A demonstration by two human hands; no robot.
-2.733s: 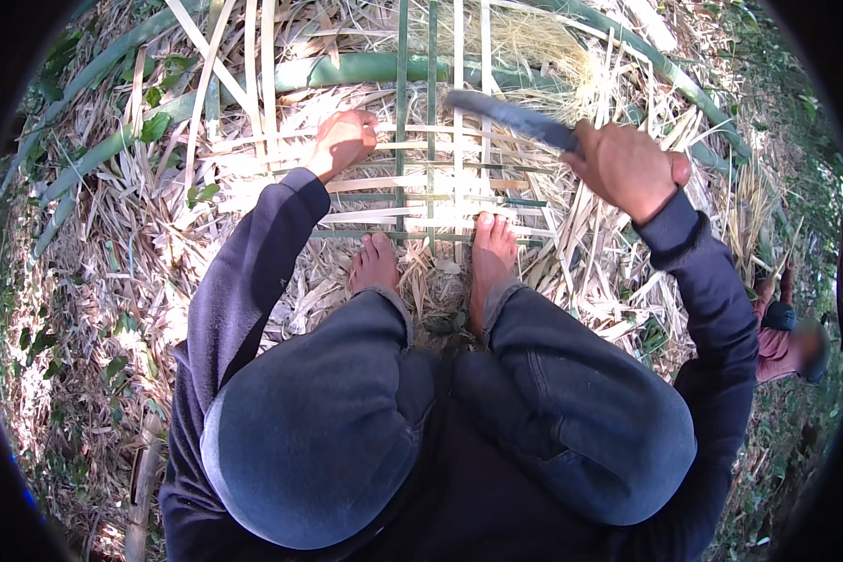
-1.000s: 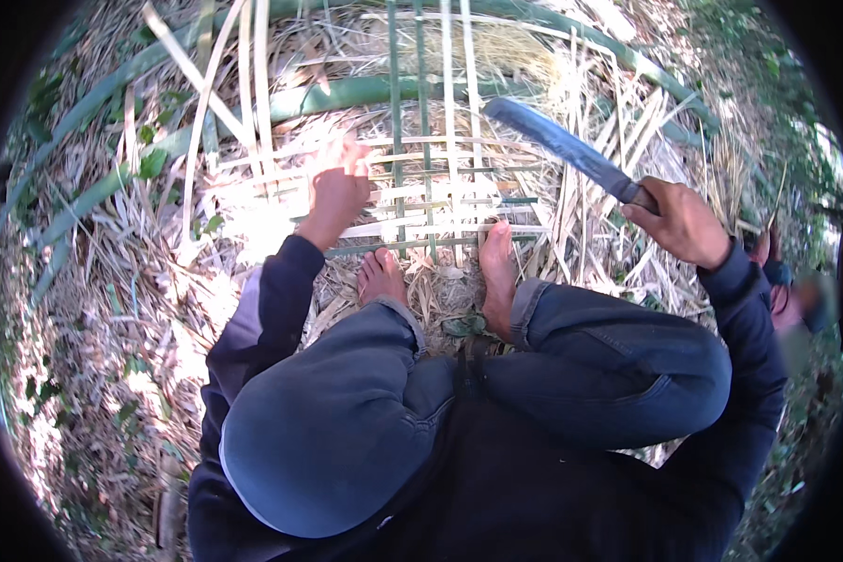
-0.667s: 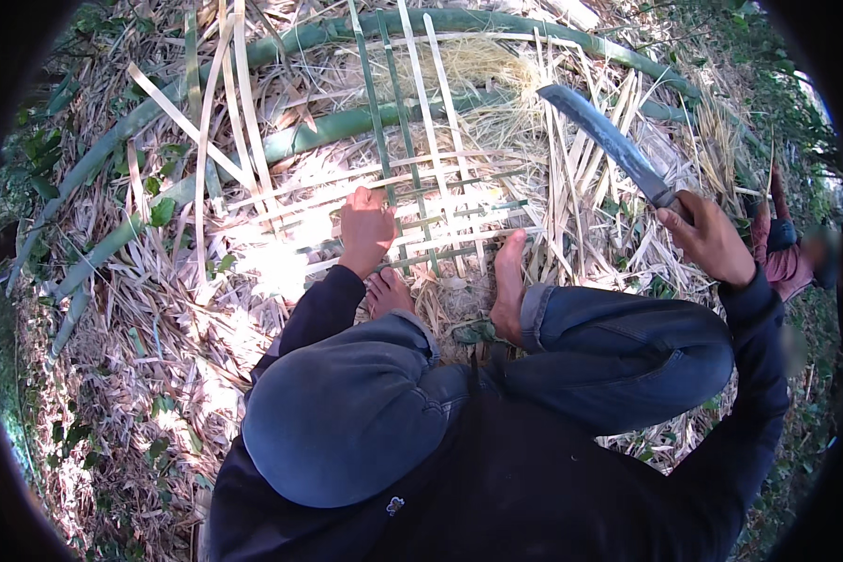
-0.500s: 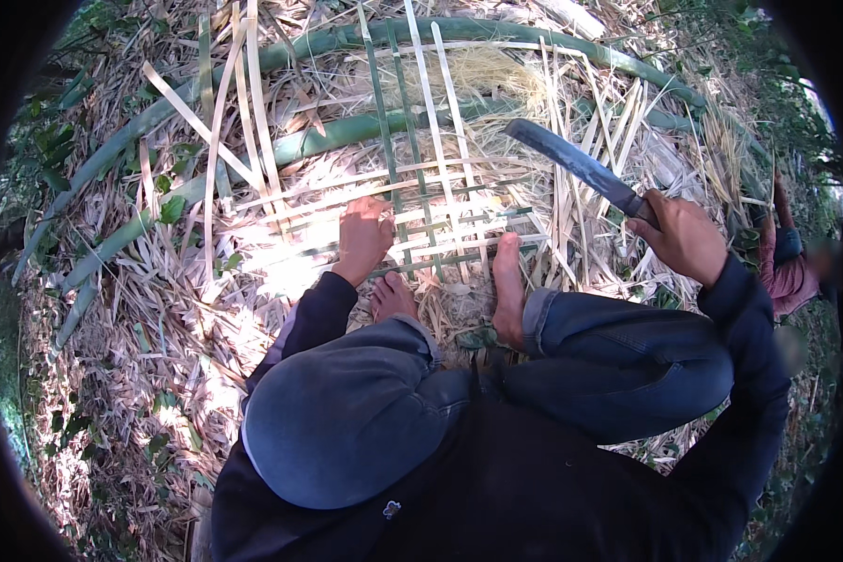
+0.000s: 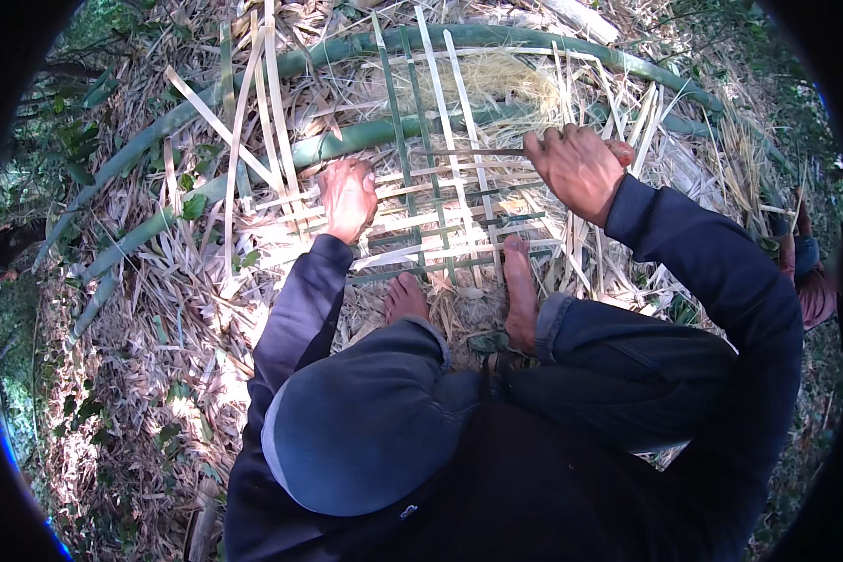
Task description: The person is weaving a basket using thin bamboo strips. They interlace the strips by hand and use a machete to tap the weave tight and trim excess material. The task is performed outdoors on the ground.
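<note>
Over the ground in front of me lies an open lattice of flat bamboo strips (image 5: pixel 457 178), green and pale ones crossing each other. My right hand (image 5: pixel 581 169) is wrapped round the handle of a machete (image 5: pixel 482 152). Its dark blade is seen nearly edge-on, pointing left across the far side of the crosswise strips. At the lattice's left side my left hand (image 5: pixel 348 199) has its fingers curled round the end of a pale bamboo strip; the grip itself is partly hidden. My bare feet rest at the near edge of the lattice.
Two long green bamboo poles (image 5: pixel 347 140) lie curved across the ground beyond and under the long strips. Loose pale strips (image 5: pixel 273 103) lie at the left. Fine shavings (image 5: pixel 525 86) are heaped beyond the lattice. Another person (image 5: pixel 815 290) is at the far right edge.
My right hand has swung the machete left and inward, turning its blade from slanted to level over the lattice. My left hand has moved farther away along the lattice's left side.
</note>
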